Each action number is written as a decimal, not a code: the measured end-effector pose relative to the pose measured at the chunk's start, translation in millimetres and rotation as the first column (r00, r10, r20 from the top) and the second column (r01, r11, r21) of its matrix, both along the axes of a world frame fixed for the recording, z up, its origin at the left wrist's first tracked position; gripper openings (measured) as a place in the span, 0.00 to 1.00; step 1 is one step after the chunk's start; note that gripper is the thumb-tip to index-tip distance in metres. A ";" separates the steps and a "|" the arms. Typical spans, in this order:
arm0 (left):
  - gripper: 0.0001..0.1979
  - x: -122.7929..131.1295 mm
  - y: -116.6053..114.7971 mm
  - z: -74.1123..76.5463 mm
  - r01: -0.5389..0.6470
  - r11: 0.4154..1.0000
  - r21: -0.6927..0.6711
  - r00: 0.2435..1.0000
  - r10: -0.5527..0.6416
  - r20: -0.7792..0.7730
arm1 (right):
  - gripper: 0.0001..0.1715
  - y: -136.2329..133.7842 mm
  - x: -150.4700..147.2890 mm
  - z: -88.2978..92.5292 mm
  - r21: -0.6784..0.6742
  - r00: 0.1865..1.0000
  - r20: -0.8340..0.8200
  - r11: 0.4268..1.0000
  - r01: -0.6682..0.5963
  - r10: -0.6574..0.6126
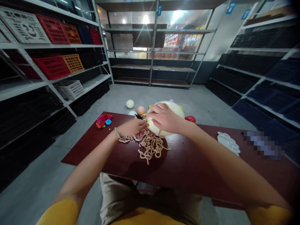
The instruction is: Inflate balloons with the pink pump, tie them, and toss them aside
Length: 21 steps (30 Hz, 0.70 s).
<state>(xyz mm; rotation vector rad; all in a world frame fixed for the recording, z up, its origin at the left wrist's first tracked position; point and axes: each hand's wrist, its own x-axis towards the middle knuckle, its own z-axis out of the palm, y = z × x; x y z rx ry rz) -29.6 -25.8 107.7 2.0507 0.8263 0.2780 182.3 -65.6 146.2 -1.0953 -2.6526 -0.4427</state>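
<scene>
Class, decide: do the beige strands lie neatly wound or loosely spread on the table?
Loosely spread: the beige strands tangle in loops on the table, ends poking out.

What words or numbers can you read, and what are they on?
None that I can read for sure.
Blue signs up by the shelves: white marks, too blurred.
Little shelf labels: too small.
Pixelated patch on the table: blocked out.

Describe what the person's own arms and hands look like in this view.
Both are ungloved. The left hand has a pale green bangle at its wrist; the right hand shows nothing worn. Short yellow sleeves leave both forearms bare.
</scene>
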 end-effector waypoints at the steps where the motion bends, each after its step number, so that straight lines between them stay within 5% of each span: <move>1: 0.17 -0.1 -1.3 1.7 0.001 1.000 -0.005 1.000 -0.001 -0.019 | 0.15 -0.4 -2.6 -0.8 -0.005 1.000 0.028 1.000 -0.008 0.008; 6: 0.16 1.2 -5.6 7.3 -0.003 0.999 -0.053 0.998 0.000 -0.062 | 0.24 2.0 -13.7 -2.2 0.012 0.984 0.179 1.000 -0.016 0.014; 13: 0.19 -6.6 -3.2 -5.0 -0.072 0.981 -0.179 0.990 0.092 0.107 | 0.14 3.8 -15.1 -1.6 0.130 0.966 0.258 0.991 -0.045 0.011; 16: 0.21 -4.8 -5.4 -14.3 -0.099 0.902 -0.421 0.935 0.230 0.271 | 0.10 -2.9 -13.6 -0.1 0.163 0.977 0.213 0.986 -0.031 -0.004; 21: 0.19 8.8 -10.2 -23.8 -0.083 0.690 -0.719 0.813 0.464 0.351 | 0.16 -12.4 -11.0 0.9 0.166 0.986 0.164 0.986 -0.030 0.003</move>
